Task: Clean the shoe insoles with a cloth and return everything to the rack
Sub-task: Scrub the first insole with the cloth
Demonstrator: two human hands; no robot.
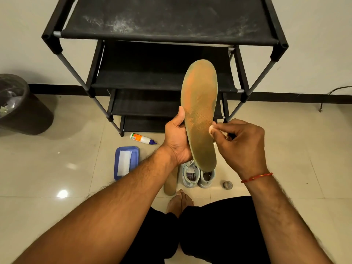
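My left hand (176, 139) grips a long tan-green insole (200, 111) with an orange worn patch, held upright in front of the black shoe rack (167, 37). My right hand (241, 143) pinches a small white cloth (211, 129) against the insole's right edge near the heel half. On the floor below lie a pair of pale grey sneakers (190, 177) and a second insole (170, 184), partly hidden by my left wrist.
A blue tray (135, 159) with a white sheet sits left of the sneakers. A white and orange bottle (142, 138) lies by the rack's foot. A small round lid (227, 185) lies right of the sneakers. A dark bin (21, 107) stands at far left. My bare foot (180, 203) rests near the shoes.
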